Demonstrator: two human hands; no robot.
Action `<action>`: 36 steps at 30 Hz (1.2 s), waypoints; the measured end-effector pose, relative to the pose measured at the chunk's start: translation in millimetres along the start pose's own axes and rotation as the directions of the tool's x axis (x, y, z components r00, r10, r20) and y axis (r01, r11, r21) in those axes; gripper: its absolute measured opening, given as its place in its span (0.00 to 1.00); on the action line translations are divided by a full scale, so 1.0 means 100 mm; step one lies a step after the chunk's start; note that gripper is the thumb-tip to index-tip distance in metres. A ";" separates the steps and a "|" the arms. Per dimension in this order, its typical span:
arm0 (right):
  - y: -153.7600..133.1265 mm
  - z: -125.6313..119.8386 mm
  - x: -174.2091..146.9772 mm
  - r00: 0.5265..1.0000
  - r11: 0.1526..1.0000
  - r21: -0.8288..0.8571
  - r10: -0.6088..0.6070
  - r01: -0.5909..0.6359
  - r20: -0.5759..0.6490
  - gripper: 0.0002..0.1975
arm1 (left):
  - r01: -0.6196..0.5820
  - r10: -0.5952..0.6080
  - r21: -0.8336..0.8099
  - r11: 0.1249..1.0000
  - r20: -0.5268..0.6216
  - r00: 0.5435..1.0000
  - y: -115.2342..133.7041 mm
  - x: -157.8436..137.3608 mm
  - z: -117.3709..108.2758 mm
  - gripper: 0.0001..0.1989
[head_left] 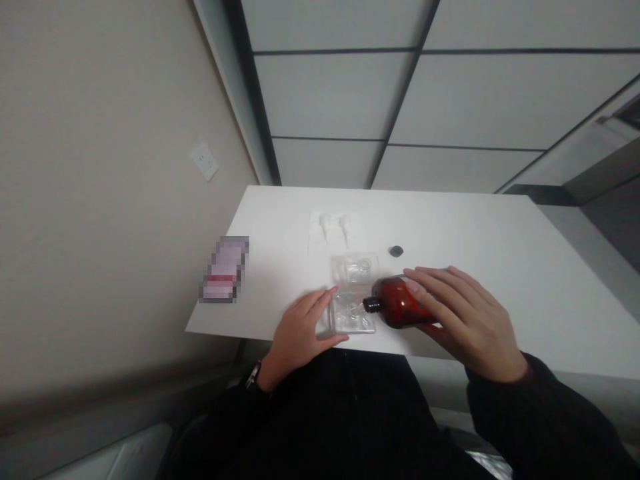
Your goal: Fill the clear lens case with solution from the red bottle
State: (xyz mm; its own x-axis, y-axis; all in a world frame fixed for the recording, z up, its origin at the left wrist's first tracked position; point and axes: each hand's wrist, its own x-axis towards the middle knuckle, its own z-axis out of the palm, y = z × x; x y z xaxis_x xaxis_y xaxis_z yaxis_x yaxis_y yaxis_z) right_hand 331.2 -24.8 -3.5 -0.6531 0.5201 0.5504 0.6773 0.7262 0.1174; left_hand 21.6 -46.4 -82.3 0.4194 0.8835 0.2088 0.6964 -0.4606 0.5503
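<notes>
In the head view my right hand (470,327) is wrapped round a dark red-brown bottle (400,302). The bottle lies tipped on its side in the air, with its uncapped black-looking neck pointing left over a clear plastic box (354,328). Small clear pieces show inside the box, too faint to name. My left hand (300,330) grips the box from its left side, fingers at the far edge and thumb along the near edge. The box's hinged-looking clear lid (341,270) lies back behind it. Whether liquid is leaving the bottle cannot be made out.
A small dark round cap (396,251) lies beyond the bottle. Two white nozzle-like pieces (334,225) rest on a pale sheet farther back. A blurred-out pink item (225,270) is at the white table's (475,230) left edge, near the wall.
</notes>
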 end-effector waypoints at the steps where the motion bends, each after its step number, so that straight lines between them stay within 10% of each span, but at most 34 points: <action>1: 0.00 0.00 0.00 1.000 1.000 -0.001 0.000 0.000 0.002 0.33 | 0.000 0.000 0.000 1.000 0.002 1.000 0.00 0.00 0.00 0.44; 36: 0.04 -0.10 0.08 0.999 0.998 -0.038 -0.042 0.042 -0.016 0.24 | -0.006 0.006 -0.005 1.000 -0.004 1.000 -0.03 -0.01 0.02 0.44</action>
State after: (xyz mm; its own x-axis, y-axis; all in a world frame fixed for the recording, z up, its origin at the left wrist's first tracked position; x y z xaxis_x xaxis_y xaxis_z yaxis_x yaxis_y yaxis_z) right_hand 332.1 -22.0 10.1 -0.6757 0.4818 0.5579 0.6617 0.7299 0.1712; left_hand 19.8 -46.0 -85.9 0.4213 0.8811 0.2149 0.6913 -0.4653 0.5528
